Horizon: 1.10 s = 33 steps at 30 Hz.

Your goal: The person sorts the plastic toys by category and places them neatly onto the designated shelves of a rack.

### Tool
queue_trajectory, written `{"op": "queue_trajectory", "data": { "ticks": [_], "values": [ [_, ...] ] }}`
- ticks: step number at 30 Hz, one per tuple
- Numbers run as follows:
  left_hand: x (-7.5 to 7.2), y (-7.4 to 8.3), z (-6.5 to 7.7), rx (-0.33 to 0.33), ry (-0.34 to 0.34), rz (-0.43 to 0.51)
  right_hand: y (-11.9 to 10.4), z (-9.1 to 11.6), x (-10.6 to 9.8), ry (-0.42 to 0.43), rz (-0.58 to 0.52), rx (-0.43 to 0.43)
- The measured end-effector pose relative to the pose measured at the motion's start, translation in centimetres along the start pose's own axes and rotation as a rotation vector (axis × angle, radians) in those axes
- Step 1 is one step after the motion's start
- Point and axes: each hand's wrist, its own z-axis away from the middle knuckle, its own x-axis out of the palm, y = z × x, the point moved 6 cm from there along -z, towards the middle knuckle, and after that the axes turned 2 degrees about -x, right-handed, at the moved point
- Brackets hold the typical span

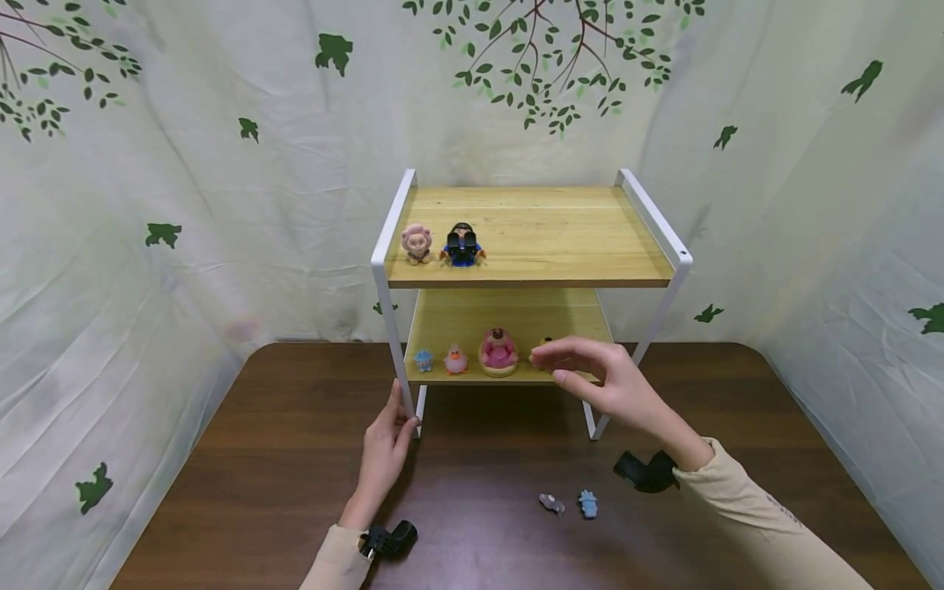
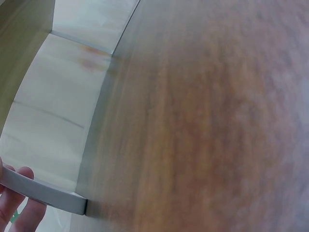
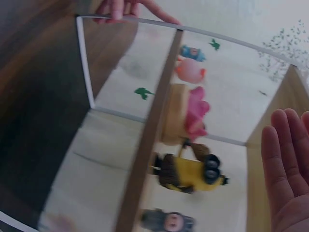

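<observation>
My left hand [image 1: 385, 455] holds the front left leg of a two-tier white-framed shelf [image 1: 531, 284], fingers and thumb on either side of the white bar [image 2: 53, 193]. In front of the lower board hovers my right hand [image 1: 601, 377], its fingers fairly straight and nothing in them. Along that board stand a small blue figure [image 1: 424, 360], a pink duck [image 1: 456, 360], a pink bear [image 1: 498, 354], a yellow goggled figure [image 3: 193, 171] and a grey figure [image 3: 169, 221]. The right hand mostly hides the last two in the head view.
On the upper board, a pink figure [image 1: 417, 244] and a dark-and-blue figure [image 1: 463, 246] stand at the left. A small grey figure [image 1: 551, 504] and a light-blue one [image 1: 587, 504] lie on the brown table [image 1: 258, 492]. Leaf-printed cloth [image 1: 295, 205] hangs behind.
</observation>
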Motion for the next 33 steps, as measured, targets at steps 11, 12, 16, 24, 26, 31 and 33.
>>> {"op": "queue_trajectory", "data": {
  "ticks": [11,12,16,24,26,31,33],
  "values": [
    [0.0,0.0,0.0,0.009,0.003,-0.002,2.3,1.9,1.5,-0.039,-0.045,0.077],
    [0.0,0.0,0.0,0.008,0.003,-0.001,2.4,2.1,1.6,-0.043,-0.05,0.078],
    [0.0,-0.1,0.0,-0.002,-0.001,0.004,3.0,2.7,2.3,-0.059,-0.072,0.073],
    [0.1,-0.3,0.0,-0.025,-0.009,0.005,4.4,4.3,3.4,-0.072,-0.094,0.151],
    [0.1,-0.3,0.0,-0.025,-0.009,0.004,4.7,4.6,3.7,-0.082,-0.093,0.156],
    [0.1,-0.3,0.1,-0.016,-0.009,0.012,5.3,5.3,4.3,-0.101,-0.095,0.154],
    [0.1,-0.3,0.1,-0.015,-0.009,0.015,5.6,5.6,4.5,-0.105,-0.099,0.16]
  ]
}}
